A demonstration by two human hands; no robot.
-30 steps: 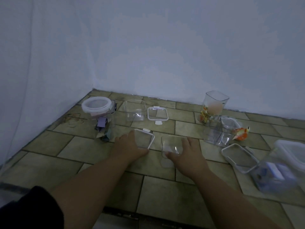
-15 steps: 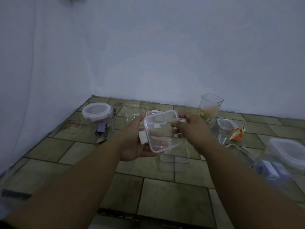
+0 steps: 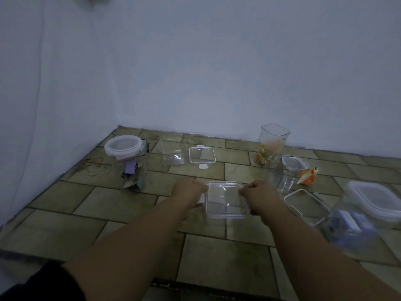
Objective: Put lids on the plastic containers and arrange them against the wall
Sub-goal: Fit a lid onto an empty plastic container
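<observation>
Head view: left hand and right hand grip lid atop clear container on floor.

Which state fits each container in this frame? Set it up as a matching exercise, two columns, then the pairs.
Things:
1. round container
2. tall container
3. square container
4. small container

States:
A. open and empty, a loose lid lying beside it on the floor
B. between both hands, a lid on top
C. white-rimmed lid already on, paper scraps inside
D. open, orange scraps at the bottom, nearest the back wall

Pairs: 1-C, 2-D, 3-A, 4-B
</observation>
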